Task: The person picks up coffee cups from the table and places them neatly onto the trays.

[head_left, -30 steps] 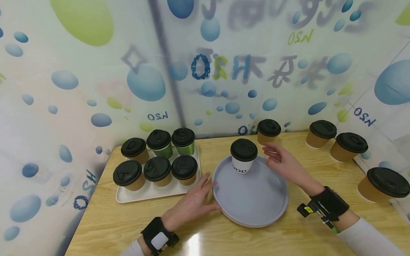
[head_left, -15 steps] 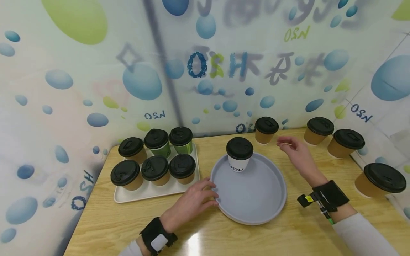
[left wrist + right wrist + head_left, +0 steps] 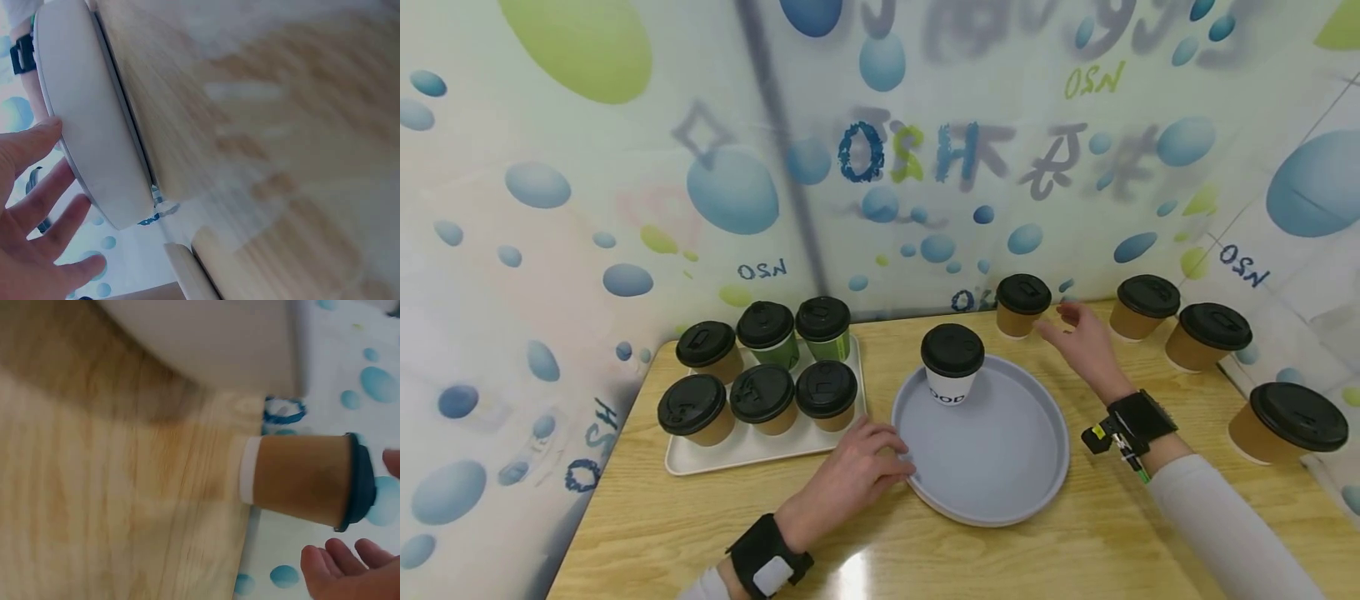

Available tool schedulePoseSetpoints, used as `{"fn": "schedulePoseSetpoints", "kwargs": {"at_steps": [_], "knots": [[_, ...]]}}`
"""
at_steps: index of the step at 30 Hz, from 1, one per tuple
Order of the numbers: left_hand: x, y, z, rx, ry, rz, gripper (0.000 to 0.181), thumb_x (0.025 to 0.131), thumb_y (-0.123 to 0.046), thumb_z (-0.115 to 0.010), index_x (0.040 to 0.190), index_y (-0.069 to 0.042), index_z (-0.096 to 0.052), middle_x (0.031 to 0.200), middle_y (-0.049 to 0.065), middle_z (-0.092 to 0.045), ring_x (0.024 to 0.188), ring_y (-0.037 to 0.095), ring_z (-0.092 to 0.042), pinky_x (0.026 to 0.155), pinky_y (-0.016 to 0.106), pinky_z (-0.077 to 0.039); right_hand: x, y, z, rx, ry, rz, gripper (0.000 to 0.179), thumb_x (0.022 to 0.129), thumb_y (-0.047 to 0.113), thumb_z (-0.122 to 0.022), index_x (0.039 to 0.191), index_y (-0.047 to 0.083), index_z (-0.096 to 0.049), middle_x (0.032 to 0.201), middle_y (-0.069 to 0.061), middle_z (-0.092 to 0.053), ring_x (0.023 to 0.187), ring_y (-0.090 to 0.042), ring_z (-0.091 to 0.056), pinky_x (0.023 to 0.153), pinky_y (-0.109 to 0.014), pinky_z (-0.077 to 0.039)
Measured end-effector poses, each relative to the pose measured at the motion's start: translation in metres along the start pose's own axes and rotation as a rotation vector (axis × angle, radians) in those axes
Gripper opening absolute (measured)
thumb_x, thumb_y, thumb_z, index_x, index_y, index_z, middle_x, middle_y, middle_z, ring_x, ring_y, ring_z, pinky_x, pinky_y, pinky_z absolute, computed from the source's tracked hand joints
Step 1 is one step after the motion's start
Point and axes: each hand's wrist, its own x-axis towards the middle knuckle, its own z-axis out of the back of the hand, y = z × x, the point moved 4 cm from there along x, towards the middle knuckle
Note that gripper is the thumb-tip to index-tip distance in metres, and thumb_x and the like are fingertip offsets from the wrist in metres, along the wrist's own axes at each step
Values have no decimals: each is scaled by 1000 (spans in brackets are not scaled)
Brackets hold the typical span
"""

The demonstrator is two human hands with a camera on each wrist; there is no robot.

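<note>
My left hand (image 3: 850,467) is at the left rim of a round grey tray (image 3: 992,492), its fingertips touching the edge. In the left wrist view the thumb and spread fingers (image 3: 53,234) meet the tray's pale side wall (image 3: 94,125). A white paper cup (image 3: 951,387) with a black lid stands upright near the tray's back edge. Behind the tray is a brown cup (image 3: 1018,323), black-lidded too. Just right of it my right hand (image 3: 1086,346) hovers with fingers apart and holds nothing. The right wrist view has those fingers (image 3: 340,562) near the brown cup's lid, a gap between.
On the left, a white rectangular tray (image 3: 737,460) carries several black-lidded cups, brown ones and two green (image 3: 782,350). More brown cups (image 3: 1138,323) stand along the table's right side, one (image 3: 1262,437) nearest the front. A patterned wall covering (image 3: 925,217) rises behind the table.
My right hand has moved from beside the white cup back and right, to the brown cup behind. The white cup has shifted slightly left on the round tray. My left fingers have drawn in at its rim.
</note>
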Motion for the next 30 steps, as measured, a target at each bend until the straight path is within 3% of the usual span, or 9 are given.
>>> {"fn": "schedulePoseSetpoints", "kwargs": {"at_steps": [2, 6, 8, 17, 27, 30], "knots": [[0, -1, 0, -6, 0, -10, 12, 86, -16, -85, 97, -20, -83, 108, -2, -71, 115, 20, -63, 109, 54, -48, 9, -1, -5, -4, 27, 5, 95, 100, 44, -67, 160, -10, -16, 160, -35, -28, 147, -50, -30, 117, -62, -33], [1, -2, 0, -63, 10, -28, 11, 89, -13, -83, 99, -18, -83, 108, -3, -70, 111, 14, -63, 102, 29, -52, 23, -9, -12, -7, 67, 0, 107, 97, 48, -70, 162, -7, -5, 163, -36, -19, 149, -51, -25, 118, -64, -30], [1, -2, 1, -94, 21, -29, 11, 90, -12, -82, 100, -16, -83, 109, -2, -69, 109, 13, -64, 98, 21, -52, 29, -13, -15, 19, 80, 9, 110, 96, 47, -72, 163, -5, -3, 164, -35, -18, 150, -50, -24, 118, -65, -29], [0, 0, -1, -157, 47, 7, 12, 90, -10, -81, 102, -15, -83, 112, 0, -69, 108, 12, -65, 96, 19, -53, 46, -29, -31, 113, 131, 10, 109, 94, 42, -77, 162, -1, -5, 161, -32, -24, 149, -48, -29, 118, -65, -29], [1, 2, -2, -194, 46, 19, 11, 91, -11, -80, 102, -14, -83, 114, 0, -69, 111, 12, -65, 98, 19, -51, 63, -35, -35, 170, 136, -10, 113, 94, 41, -77, 162, 1, 4, 163, -32, -13, 149, -49, -25, 119, -66, -25], [0, 3, -2, -203, 48, 20, 11, 91, -11, -79, 102, -14, -83, 113, 0, -69, 110, 12, -65, 98, 19, -51, 66, -32, -39, 193, 147, 50, 99, 95, 32, -77, 163, 2, -12, 160, -31, -26, 147, -46, -31, 119, -65, -26]]}}
